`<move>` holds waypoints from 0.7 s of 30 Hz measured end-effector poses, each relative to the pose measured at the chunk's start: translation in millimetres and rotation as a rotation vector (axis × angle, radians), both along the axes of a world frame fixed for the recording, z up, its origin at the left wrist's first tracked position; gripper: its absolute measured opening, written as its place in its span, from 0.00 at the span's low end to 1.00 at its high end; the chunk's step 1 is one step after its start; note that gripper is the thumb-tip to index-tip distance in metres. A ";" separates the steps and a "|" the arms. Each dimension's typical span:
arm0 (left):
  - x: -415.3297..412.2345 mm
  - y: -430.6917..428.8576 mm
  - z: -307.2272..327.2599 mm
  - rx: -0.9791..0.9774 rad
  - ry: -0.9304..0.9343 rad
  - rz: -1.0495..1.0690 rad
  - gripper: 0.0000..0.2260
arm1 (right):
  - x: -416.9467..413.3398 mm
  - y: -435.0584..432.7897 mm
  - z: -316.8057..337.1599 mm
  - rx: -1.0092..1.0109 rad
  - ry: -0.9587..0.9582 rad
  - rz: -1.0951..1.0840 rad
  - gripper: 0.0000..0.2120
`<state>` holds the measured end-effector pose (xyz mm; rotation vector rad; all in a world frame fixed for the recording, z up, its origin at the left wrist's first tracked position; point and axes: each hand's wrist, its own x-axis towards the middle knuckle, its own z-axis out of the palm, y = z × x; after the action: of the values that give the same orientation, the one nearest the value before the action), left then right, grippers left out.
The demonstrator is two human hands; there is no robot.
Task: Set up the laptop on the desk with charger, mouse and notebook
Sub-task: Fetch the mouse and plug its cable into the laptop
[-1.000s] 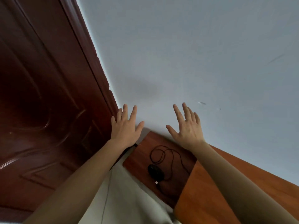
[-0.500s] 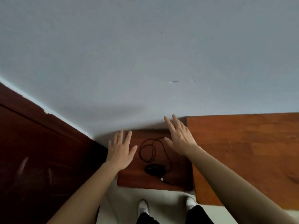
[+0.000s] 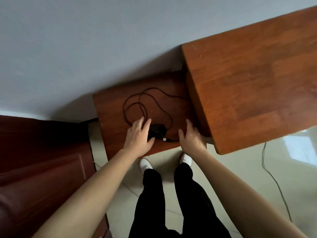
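Observation:
A black wired mouse point(image 3: 157, 130) lies on a low dark wooden side table point(image 3: 111, 114), its thin black cable point(image 3: 135, 103) looped behind it and its white USB plug point(image 3: 164, 139) near the front edge. My left hand point(image 3: 139, 136) hovers flat with fingers spread, covering the mouse's left side; whether it touches is unclear. My right hand point(image 3: 191, 136) is open just right of the plug, beside the taller desk point(image 3: 257, 79). No laptop, charger or notebook is in view.
A grey wall runs behind both tables. A dark red door point(image 3: 42, 160) stands at the left. My legs and white shoes point(image 3: 145, 164) are on the pale tiled floor. A thin cable point(image 3: 274, 179) trails across the floor at the right.
The view has tilted down from the wall to the tables and floor. Both hands dropped from in front of the wall to the side table, the left one reaching the mouse.

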<state>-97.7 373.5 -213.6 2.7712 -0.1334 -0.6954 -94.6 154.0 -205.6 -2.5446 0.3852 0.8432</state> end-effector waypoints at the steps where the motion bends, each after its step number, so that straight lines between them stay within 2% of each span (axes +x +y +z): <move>1: -5.4 -3.1 -14.8 0.003 0.022 -0.009 0.35 | -5.4 0.6 -15.4 -0.045 0.037 -0.049 0.32; 4: -15.9 -7.1 -44.8 0.021 -0.038 -0.021 0.36 | -14.3 3.5 -49.3 -0.132 0.047 -0.086 0.35; 7: -22.0 -6.5 -67.5 -0.040 -0.204 0.017 0.32 | -20.9 4.4 -72.7 -0.169 -0.043 -0.096 0.33; 10: -24.2 -3.5 -77.3 -0.104 -0.294 0.032 0.31 | -27.4 4.3 -82.7 -0.160 -0.132 -0.062 0.32; 14: -29.6 -1.5 -72.9 -0.118 -0.306 0.074 0.30 | -21.5 4.8 -80.5 -0.140 -0.171 -0.015 0.34; 17: -36.5 2.7 -57.5 -0.103 -0.324 0.149 0.32 | -12.2 7.6 -74.7 -0.153 -0.100 0.030 0.36; 21: -43.3 14.3 -36.7 -0.089 -0.413 0.224 0.34 | -5.8 12.1 -65.4 -0.137 -0.078 -0.133 0.39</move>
<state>-141.0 387.8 -250.3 2.7467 0.0619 -0.0561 -100.4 166.1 -271.1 -2.6326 0.5986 0.6872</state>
